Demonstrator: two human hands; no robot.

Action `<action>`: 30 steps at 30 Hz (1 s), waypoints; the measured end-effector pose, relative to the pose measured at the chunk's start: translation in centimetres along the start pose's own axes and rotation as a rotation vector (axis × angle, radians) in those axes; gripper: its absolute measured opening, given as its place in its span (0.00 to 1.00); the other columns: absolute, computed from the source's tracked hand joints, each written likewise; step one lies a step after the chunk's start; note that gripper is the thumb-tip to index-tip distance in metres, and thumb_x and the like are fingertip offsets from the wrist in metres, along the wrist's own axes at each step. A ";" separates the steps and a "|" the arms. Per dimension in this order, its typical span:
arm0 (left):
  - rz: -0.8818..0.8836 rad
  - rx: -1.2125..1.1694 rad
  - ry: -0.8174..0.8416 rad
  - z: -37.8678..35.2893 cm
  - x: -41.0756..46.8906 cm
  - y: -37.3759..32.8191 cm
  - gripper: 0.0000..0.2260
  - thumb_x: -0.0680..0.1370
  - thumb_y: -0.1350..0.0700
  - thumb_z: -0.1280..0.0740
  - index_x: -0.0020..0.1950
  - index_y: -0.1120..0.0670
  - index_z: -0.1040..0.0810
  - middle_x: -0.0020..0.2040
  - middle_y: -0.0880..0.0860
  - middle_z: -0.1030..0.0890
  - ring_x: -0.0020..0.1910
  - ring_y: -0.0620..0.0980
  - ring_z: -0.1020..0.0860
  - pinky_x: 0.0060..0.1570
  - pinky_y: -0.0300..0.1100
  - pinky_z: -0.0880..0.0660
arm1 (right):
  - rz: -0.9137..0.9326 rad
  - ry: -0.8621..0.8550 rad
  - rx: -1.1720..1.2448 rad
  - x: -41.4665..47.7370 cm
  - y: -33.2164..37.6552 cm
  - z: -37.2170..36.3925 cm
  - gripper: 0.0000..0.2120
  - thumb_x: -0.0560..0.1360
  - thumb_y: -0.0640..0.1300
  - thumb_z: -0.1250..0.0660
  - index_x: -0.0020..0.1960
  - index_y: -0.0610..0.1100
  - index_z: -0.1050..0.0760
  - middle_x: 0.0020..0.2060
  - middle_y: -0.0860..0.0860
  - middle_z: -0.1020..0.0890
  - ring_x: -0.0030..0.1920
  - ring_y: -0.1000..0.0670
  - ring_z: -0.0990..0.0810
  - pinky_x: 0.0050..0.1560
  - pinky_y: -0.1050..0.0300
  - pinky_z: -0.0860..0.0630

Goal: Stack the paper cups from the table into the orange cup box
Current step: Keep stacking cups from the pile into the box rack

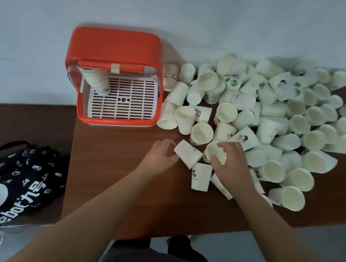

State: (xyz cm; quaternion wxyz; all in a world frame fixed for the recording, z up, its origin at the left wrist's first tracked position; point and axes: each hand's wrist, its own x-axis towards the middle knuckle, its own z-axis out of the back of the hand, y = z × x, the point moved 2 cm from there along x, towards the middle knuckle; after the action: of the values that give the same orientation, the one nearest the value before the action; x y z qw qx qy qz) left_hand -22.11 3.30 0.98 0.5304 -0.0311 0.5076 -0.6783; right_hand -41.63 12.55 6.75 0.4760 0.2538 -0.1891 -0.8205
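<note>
Grip: left hand (pixel 162 151) fingers curl round lying cup (pixel 188 155); right hand (pixel 229 160) pinches second cup (pixel 211 150) rim. Likely light, crushable: hold sidewall gently.

Not much legible here.
- Black bag (pixel 11 184), left of the bench: white letters "ebot" followed by 九号. The start of the word is lost in a fold. There's also a white round logo with a dark stroke mark inside.
- Front cup (pixel 200 177): bold "%", with a fine line of print below it that's illegible.
- Lying cup (pixel 187 154) in the left hand (pixel 161 154): small dark print, too blurred to read.
- Edge cup (pixel 168 114): faint grey letters — can't make them out.
- Cartoon cups (pixel 285 84): drawings only.
</note>
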 end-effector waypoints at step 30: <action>0.094 -0.407 -0.331 -0.2 -2.8 7.0 0.31 0.70 0.52 0.20 0.67 0.38 0.31 0.63 0.40 0.22 0.61 0.42 0.22 0.64 0.48 0.23 | 0.188 0.272 0.116 3.5 1.8 -3.6 0.08 0.74 0.49 0.26 0.39 0.52 0.25 0.50 0.52 0.26 0.41 0.60 0.26 0.46 0.67 0.32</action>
State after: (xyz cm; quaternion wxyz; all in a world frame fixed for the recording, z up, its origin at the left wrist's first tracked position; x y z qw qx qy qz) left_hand -16.19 6.05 -2.77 0.6199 -0.2242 0.5408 -0.5225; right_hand -39.71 8.39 4.06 0.5563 0.3706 -0.1931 -0.7183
